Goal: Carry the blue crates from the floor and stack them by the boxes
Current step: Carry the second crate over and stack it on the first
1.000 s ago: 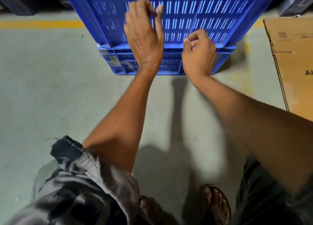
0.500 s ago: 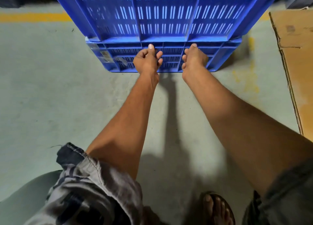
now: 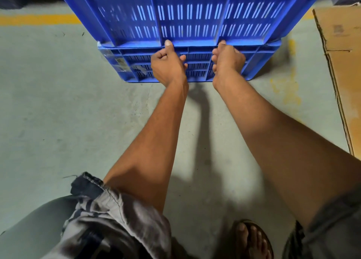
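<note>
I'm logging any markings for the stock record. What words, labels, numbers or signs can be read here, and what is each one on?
No text can be read in this view.
Torn label remains on the lower blue crate, left end of its near wall: too blurred and damaged to read.
Faint printed patch on the cardboard box at right: too blurred to read.
Upper blue crate: no marking visible.
Yellow floor line: plain paint, no lettering.

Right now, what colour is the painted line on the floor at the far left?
Yellow; the line shows in the head view.
</note>
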{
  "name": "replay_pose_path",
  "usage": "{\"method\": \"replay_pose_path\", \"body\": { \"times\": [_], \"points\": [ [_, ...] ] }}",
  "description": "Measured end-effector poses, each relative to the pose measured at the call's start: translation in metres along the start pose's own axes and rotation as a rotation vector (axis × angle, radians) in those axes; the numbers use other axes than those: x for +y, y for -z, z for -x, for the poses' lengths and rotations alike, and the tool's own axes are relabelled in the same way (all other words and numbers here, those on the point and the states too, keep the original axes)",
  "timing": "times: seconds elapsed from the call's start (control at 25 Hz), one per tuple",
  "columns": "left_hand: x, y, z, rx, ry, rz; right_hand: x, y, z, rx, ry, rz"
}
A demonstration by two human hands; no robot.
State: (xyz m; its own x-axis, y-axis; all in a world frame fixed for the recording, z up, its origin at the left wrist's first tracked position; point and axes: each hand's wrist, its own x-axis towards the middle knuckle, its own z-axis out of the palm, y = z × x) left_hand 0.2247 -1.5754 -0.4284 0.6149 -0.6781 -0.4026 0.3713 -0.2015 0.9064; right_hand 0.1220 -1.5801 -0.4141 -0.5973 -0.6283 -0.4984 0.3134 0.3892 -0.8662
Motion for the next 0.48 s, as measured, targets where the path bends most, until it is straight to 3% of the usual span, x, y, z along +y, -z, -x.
{"method": "replay_pose_path", "body": {
  "times": [0.12,0.32,0.48],
  "points": [
    [0.008,0.004,-0.007,0.049,-0.037,-0.043,0.0,0.005,-0.002,-0.076,-0.008,0.028],
    [0.01,0.011,-0.009,0.092,-0.216,-0.326,-0.001,0.011,-0.002,-0.116,0.045,0.11],
    [0.006,0.01,-0.006,0.121,-0.254,-0.29,0.001,0.011,-0.002,-0.111,0.04,0.087]
  ]
}}
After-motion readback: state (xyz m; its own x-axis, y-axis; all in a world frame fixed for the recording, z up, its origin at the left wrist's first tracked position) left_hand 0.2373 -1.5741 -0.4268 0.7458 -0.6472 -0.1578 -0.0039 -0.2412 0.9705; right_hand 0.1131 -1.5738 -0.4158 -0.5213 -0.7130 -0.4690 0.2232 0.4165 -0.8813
